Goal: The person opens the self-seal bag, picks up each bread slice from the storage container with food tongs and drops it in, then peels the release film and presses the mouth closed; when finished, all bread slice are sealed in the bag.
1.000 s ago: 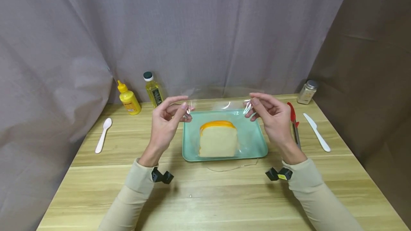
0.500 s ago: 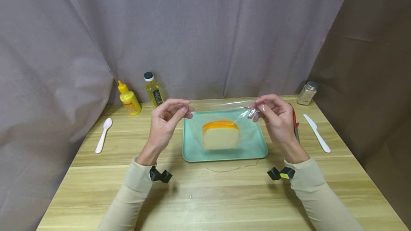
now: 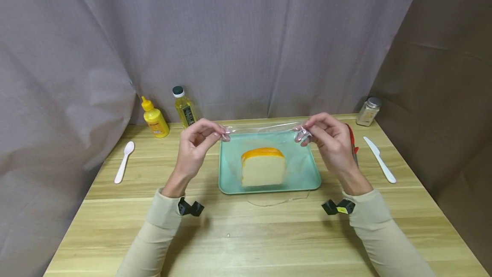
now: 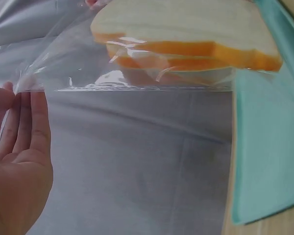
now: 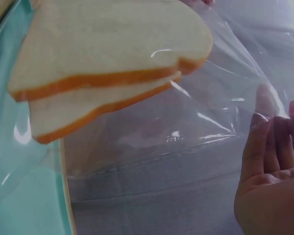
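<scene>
My left hand (image 3: pixel 194 148) pinches one top corner of a clear plastic bag (image 3: pixel 261 129) between thumb and fingers. The opposite corner is pinched by my right hand (image 3: pixel 331 142), so the upper edge stretches between the two. Inside the bag are two bread slices (image 3: pixel 263 171) with orange crusts, stacked together. In the right wrist view the slices (image 5: pixel 108 44) spread apart slightly along one side. Below the bag lies a mint green tray (image 3: pixel 230 185), which the bread overlaps in the head view.
On the left stand a yellow squeeze bottle (image 3: pixel 156 123) and an oil bottle (image 3: pixel 186 110), with a white spoon (image 3: pixel 124 163) nearer. To the right are red tongs (image 3: pixel 354 146), partly hidden, a white knife (image 3: pixel 379 159) and a seasoning jar (image 3: pixel 367 112). A thin clear strip (image 3: pixel 278 203) lies before the tray.
The bread slices tilted up in the bag, then came down a little. My right hand moved slightly right, and the bag's upper edge is drawn straighter between the hands.
</scene>
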`<move>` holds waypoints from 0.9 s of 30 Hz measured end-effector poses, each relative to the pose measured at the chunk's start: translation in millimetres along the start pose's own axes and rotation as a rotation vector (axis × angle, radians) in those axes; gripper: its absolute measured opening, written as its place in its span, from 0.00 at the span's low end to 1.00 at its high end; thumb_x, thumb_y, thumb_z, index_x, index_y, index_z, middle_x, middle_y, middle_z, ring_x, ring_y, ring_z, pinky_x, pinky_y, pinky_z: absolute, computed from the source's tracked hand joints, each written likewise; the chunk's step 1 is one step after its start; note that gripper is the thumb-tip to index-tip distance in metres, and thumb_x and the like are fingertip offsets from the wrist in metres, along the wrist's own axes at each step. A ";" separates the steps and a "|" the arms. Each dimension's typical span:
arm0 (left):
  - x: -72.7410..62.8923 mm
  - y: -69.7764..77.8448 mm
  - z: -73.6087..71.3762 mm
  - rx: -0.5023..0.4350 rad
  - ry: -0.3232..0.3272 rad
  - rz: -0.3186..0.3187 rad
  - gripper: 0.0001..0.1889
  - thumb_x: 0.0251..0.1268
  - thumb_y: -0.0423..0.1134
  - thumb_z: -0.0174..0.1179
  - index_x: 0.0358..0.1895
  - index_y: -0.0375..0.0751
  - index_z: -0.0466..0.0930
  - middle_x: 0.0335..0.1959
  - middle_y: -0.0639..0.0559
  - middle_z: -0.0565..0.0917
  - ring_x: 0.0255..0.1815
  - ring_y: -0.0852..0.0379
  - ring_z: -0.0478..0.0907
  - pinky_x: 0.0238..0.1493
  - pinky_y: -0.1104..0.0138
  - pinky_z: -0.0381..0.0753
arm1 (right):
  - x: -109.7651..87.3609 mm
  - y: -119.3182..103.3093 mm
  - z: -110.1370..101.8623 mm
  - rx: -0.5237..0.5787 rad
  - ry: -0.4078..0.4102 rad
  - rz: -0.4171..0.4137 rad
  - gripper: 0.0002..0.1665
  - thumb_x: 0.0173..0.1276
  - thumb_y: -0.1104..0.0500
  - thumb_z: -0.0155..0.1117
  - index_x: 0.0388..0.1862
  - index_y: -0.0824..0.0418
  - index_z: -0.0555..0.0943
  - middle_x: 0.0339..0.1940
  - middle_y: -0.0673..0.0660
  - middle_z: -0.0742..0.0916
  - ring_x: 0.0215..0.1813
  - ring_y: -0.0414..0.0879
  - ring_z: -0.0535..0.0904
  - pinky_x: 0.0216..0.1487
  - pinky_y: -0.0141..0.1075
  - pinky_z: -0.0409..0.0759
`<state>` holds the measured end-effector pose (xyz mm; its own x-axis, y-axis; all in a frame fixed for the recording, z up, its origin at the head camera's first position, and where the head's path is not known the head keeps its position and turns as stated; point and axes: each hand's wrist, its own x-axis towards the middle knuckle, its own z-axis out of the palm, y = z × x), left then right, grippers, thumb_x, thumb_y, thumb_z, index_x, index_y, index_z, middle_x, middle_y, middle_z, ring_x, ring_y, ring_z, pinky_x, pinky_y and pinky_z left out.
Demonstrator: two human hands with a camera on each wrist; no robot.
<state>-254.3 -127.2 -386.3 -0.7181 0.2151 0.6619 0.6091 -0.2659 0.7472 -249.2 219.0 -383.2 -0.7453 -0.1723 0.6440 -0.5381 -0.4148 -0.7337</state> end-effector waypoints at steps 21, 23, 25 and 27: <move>1.8 5.2 -3.9 0.189 0.025 0.054 0.03 0.71 0.25 0.69 0.43 0.29 0.88 0.40 0.47 0.94 0.40 0.54 0.92 0.47 0.59 0.94 | -1.3 -6.2 -3.6 -0.273 0.001 0.126 0.06 0.77 0.75 0.61 0.49 0.75 0.80 0.43 0.59 0.94 0.39 0.50 0.92 0.41 0.39 0.93; 2.3 6.0 -4.1 0.224 0.032 0.044 0.06 0.66 0.25 0.73 0.43 0.33 0.89 0.40 0.44 0.94 0.40 0.53 0.93 0.47 0.58 0.95 | -1.3 -8.5 -4.2 -0.318 0.005 0.138 0.09 0.76 0.75 0.65 0.52 0.75 0.80 0.43 0.61 0.94 0.39 0.49 0.93 0.41 0.38 0.93; 2.8 6.9 -4.7 0.243 0.031 0.036 0.08 0.64 0.23 0.74 0.44 0.35 0.89 0.41 0.41 0.93 0.41 0.52 0.93 0.48 0.58 0.94 | -1.0 -10.9 -5.5 -0.340 0.002 0.142 0.13 0.75 0.75 0.66 0.56 0.75 0.80 0.44 0.65 0.94 0.40 0.49 0.93 0.42 0.38 0.93; 3.2 7.6 -5.5 0.247 0.025 0.032 0.09 0.63 0.22 0.74 0.43 0.35 0.89 0.41 0.39 0.93 0.41 0.51 0.93 0.48 0.57 0.94 | -0.2 -12.7 -7.6 -0.362 0.000 0.145 0.17 0.75 0.74 0.67 0.61 0.73 0.80 0.45 0.65 0.94 0.41 0.49 0.94 0.43 0.37 0.93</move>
<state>-253.7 -133.7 -378.9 -0.7031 0.1862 0.6863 0.6935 -0.0336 0.7196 -245.2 231.1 -375.6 -0.8239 -0.2056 0.5281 -0.5313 -0.0436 -0.8460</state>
